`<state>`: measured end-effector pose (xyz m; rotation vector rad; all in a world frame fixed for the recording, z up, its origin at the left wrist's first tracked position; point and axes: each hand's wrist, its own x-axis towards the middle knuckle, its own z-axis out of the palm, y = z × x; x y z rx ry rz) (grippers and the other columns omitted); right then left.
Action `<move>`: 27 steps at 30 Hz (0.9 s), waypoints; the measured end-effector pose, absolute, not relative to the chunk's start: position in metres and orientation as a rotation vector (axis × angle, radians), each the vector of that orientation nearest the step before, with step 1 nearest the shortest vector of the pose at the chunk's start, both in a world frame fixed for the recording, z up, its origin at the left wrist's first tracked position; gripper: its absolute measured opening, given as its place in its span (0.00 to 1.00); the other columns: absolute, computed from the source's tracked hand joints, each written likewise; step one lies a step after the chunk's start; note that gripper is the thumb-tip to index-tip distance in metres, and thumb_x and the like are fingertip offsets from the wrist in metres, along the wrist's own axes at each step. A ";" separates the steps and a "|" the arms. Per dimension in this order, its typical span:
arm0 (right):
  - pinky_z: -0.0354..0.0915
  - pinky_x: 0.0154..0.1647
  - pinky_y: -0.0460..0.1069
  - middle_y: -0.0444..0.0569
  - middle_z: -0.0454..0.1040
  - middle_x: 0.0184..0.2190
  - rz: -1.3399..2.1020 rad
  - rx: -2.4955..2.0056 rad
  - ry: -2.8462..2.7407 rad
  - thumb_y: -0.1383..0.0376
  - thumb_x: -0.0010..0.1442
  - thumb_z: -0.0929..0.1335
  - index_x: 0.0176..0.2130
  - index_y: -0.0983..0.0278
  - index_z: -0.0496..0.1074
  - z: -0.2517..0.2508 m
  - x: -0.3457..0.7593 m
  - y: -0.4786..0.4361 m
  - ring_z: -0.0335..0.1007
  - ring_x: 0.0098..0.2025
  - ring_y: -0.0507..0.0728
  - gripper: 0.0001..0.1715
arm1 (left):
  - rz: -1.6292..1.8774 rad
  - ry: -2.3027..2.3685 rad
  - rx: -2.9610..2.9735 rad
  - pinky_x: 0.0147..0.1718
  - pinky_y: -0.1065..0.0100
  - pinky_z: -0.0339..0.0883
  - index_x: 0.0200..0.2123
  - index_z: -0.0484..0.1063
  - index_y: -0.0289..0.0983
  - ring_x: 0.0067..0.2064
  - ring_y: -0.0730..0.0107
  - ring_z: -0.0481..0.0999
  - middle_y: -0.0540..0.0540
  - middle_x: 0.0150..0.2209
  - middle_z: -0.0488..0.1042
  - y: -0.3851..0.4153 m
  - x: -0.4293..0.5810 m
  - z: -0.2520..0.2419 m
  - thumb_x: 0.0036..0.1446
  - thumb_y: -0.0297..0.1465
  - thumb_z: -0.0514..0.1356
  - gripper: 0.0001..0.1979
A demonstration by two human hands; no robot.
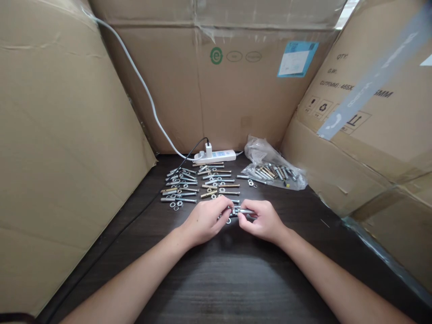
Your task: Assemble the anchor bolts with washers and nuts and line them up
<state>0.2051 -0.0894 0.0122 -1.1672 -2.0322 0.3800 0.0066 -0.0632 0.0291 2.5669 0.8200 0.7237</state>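
Observation:
My right hand (261, 219) pinches a silver expansion bolt (248, 211) and holds it nearly level above the table. My left hand (209, 217) is closed at the bolt's left end, fingertips by its nut (235, 210); what lies inside those fingers is partly hidden. Just below the fingertips shows a washer (228, 221). Beyond my hands, bolts with separate sleeves lie in two columns, the left one (182, 183) and the middle one (222, 175). Loose washers (176, 205) lie among them.
A clear plastic bag (266, 155) holds several more expansion bolts (276, 172) at the back right. A white power strip (219, 156) with a plugged-in charger stands at the back. A black cable (135, 218) crosses the table's left side. Cardboard walls (162, 81) enclose three sides.

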 end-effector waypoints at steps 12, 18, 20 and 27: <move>0.53 0.22 0.43 0.40 0.63 0.17 0.384 -1.167 -2.039 0.66 0.52 0.65 0.23 0.64 0.65 0.012 0.205 -0.089 0.55 0.19 0.47 0.08 | 0.636 0.855 2.559 0.32 0.72 0.61 0.39 0.67 0.38 0.34 0.73 0.70 0.49 0.35 0.72 -0.063 0.007 0.031 0.65 0.30 0.46 0.10; 0.54 0.21 0.43 0.40 0.65 0.17 0.388 -1.156 -2.029 0.66 0.52 0.65 0.23 0.64 0.66 0.013 0.205 -0.089 0.55 0.18 0.47 0.08 | 0.752 0.822 2.526 0.34 0.72 0.63 0.46 0.65 0.39 0.36 0.72 0.70 0.48 0.39 0.69 -0.064 0.006 0.028 0.65 0.29 0.48 0.10; 0.54 0.21 0.43 0.40 0.64 0.17 0.388 -1.158 -2.025 0.66 0.52 0.65 0.23 0.64 0.65 0.013 0.205 -0.090 0.56 0.19 0.47 0.08 | 0.775 0.780 2.559 0.33 0.73 0.62 0.46 0.65 0.39 0.35 0.73 0.68 0.47 0.38 0.68 -0.064 0.005 0.026 0.64 0.28 0.47 0.10; 0.54 0.21 0.42 0.40 0.64 0.17 0.375 -1.154 -2.027 0.66 0.52 0.65 0.23 0.64 0.66 0.013 0.205 -0.090 0.56 0.18 0.47 0.08 | 0.764 0.780 2.566 0.33 0.73 0.62 0.45 0.67 0.39 0.34 0.73 0.67 0.48 0.37 0.65 -0.062 0.006 0.025 0.64 0.28 0.48 0.10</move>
